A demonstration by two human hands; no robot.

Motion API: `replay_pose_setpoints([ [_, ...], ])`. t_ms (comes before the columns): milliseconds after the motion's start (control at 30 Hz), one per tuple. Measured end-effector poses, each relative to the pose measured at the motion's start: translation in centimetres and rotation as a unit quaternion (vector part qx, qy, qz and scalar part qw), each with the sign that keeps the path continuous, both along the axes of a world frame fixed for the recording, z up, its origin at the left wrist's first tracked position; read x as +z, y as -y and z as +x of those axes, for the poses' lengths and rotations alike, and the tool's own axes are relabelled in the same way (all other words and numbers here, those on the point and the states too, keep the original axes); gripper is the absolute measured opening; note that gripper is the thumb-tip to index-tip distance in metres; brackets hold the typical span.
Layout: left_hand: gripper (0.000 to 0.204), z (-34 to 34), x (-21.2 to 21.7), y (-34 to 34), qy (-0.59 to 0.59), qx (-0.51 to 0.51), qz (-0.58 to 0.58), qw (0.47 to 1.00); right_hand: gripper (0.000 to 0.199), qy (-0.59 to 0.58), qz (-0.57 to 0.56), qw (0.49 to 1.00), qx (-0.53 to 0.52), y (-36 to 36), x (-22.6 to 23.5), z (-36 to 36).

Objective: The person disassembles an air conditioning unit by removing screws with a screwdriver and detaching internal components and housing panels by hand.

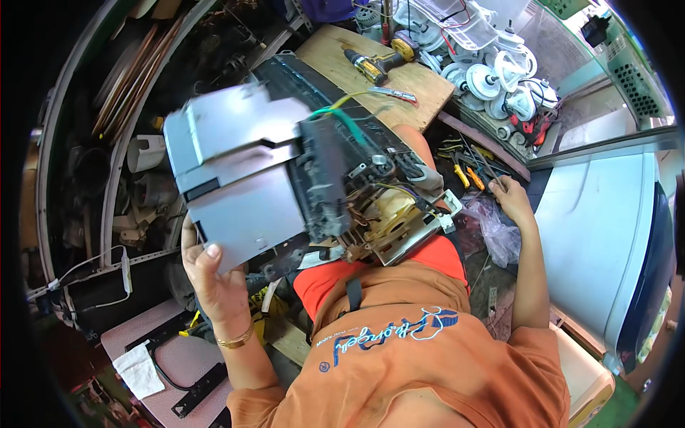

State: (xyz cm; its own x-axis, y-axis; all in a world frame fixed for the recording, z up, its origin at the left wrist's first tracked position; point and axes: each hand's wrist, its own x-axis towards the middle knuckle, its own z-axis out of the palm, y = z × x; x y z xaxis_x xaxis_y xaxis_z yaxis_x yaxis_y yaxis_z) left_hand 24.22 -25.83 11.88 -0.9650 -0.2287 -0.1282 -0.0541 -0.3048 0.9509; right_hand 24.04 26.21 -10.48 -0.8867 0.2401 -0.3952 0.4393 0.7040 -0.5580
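Note:
At the left, my left hand [210,260] grips the lower edge of a grey sheet-metal housing [246,214], its thumb on the near face. The housing is tilted up, with a dark plastic part [321,178] along its right side and green and yellow wires [347,121] at the top. An opened appliance body with exposed wiring and brownish parts [389,214] rests over my lap beside it. Out to the right, my right hand [510,200] closes its fingers around the end of a long thin dark tool [486,162], close to several pliers with orange and yellow handles [474,178].
A yellow-and-black cordless drill [378,65] lies on a wooden board [328,46] ahead. White plastic gear assemblies [485,82] are heaped at the far right. A clear plastic bag [496,228] lies below my right hand, near a large white panel [596,235]. Metal shelving [118,171] lines the left.

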Motion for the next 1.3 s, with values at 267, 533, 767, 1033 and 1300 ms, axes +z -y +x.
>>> replay_pose_setpoints([
  [267,0.063,-2.6,4.0,-10.2,-0.245,-0.157,-0.26,0.921,0.056,-0.17,-0.48,0.856,-0.087,5.3,10.1,-2.5],
  [533,0.03,2.7,2.4,-18.9,-0.451,-0.294,-0.471,0.699,0.11,-0.271,-0.433,0.858,0.058,-2.0,16.0,4.6],
  [767,0.023,7.2,0.5,-23.0,-0.419,-0.42,-0.483,0.644,0.045,-0.136,-0.173,0.973,-0.065,5.2,18.6,11.6],
  [1033,0.023,6.4,-2.6,-26.8,-0.497,-0.345,-0.411,0.682,0.026,-0.242,-0.229,0.941,-0.054,4.3,16.2,16.1],
  [1300,0.021,4.3,-2.5,-27.9,-0.476,-0.328,-0.461,0.674,0.024,-0.253,-0.212,0.933,-0.145,1.4,9.2,16.0],
])
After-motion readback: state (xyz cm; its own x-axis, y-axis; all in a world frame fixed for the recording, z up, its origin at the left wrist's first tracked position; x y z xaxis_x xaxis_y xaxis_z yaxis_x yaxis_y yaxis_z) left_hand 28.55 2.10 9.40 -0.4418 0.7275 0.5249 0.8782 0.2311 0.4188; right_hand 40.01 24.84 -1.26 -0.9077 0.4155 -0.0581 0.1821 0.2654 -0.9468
